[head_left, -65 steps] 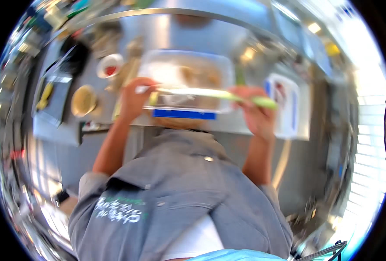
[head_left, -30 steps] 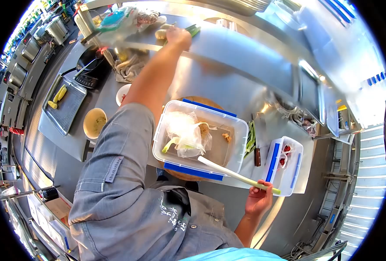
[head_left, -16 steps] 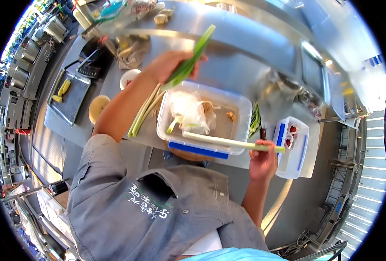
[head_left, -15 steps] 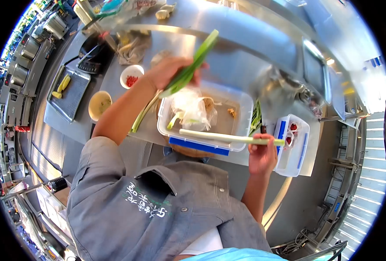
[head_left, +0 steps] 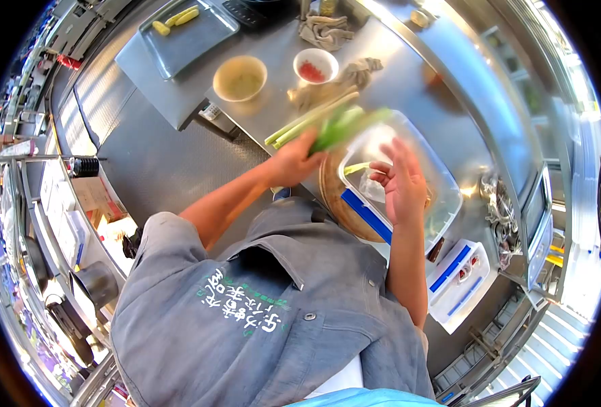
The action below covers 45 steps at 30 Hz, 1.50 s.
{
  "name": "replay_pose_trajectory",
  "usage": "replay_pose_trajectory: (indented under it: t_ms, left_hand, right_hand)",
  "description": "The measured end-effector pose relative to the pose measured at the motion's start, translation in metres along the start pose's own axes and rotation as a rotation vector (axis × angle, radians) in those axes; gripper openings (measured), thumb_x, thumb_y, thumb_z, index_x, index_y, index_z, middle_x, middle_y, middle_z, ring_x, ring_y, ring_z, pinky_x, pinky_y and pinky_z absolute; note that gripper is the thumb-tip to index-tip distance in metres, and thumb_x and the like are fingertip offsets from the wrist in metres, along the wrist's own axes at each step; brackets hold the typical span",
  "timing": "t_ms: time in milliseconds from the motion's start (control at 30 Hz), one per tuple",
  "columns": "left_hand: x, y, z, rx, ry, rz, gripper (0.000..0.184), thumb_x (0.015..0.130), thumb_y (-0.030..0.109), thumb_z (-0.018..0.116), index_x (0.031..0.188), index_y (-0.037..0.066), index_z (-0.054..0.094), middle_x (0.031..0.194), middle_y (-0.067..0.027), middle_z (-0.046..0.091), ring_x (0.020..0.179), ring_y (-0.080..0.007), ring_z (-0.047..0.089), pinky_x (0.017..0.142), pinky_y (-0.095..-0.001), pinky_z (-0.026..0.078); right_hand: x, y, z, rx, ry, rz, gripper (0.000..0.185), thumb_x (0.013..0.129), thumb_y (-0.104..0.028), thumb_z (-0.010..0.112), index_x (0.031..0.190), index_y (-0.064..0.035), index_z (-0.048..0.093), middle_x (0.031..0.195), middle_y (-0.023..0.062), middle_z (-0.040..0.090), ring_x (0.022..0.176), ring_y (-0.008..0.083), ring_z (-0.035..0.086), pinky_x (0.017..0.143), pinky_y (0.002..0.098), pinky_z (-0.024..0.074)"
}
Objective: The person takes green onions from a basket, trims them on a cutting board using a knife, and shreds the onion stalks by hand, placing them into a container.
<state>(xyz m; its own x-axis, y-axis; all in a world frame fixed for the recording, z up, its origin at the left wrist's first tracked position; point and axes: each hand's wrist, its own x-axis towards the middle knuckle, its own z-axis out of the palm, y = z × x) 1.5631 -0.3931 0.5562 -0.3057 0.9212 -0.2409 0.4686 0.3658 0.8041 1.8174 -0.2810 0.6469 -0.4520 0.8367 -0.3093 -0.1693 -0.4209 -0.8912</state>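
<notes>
Blurred green leaves (head_left: 344, 130) slanted from the left hand (head_left: 308, 152), closed around them, their long axis running away from the near edge of the metal desk (head_left: 395, 74), tips toward the far left corner of the clear, blue-latched plastic box (head_left: 441, 207). Smooth pale stalks (head_left: 293, 131) lay beside them, roughly parallel. The right hand (head_left: 402, 182), open, fingers loosely curled, hung above the box.

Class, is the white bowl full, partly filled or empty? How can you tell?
Partly filled: the white bowl holds red pieces, with bare inner wall showing around them.
</notes>
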Motion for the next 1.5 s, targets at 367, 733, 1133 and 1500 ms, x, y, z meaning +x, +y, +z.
replay_pose_trajectory:
  t_ms: [367,733,1133,1500]
  left_hand:
    - [0.125,-0.153,-0.006,0.341,0.291,-0.271,0.077,0.098,0.035,0.069,0.155,-0.002,0.033,0.156,-0.0331,0.042,0.141,-0.0501,0.046,0.116,-0.0527,0.042]
    - [0.094,-0.141,0.042,0.546,0.020,0.195,0.031,0.097,0.029,0.068,0.118,0.007,0.068,0.120,-0.0167,0.068,0.117,-0.0358,0.063,0.098,-0.0477,0.052]
    - [0.120,-0.127,0.074,0.557,0.257,0.058,0.012,0.097,0.017,0.057,0.101,0.009,0.066,0.102,-0.0150,0.070,0.095,-0.0357,0.068,0.081,-0.0503,0.056]
    - [-0.006,0.077,-0.041,-1.157,-0.485,-0.266,0.035,0.105,0.026,0.065,0.122,-0.005,0.066,0.091,-0.0026,0.065,0.079,-0.0088,0.064,0.064,-0.0213,0.053]
  right_hand:
    - [-0.030,0.035,-0.004,-0.002,0.077,0.138,0.034,0.112,-0.018,0.052,0.141,-0.0021,0.059,0.120,0.0170,0.071,0.089,0.0200,0.068,0.078,0.0346,0.0576]
    - [-0.075,0.035,-0.030,0.018,0.274,0.031,0.034,0.112,-0.019,0.052,0.139,-0.0008,0.060,0.117,0.0176,0.072,0.088,0.0204,0.068,0.079,0.0350,0.0577]
    - [-0.090,0.032,-0.049,0.052,0.217,-0.036,0.035,0.112,-0.018,0.051,0.140,0.0009,0.059,0.116,0.0175,0.072,0.089,0.0196,0.068,0.079,0.0348,0.0579]
    - [-0.109,0.014,-0.051,-0.388,0.159,-0.317,0.036,0.103,-0.006,0.066,0.138,-0.0013,0.064,0.113,0.0127,0.073,0.089,0.0140,0.066,0.080,0.0316,0.0574]
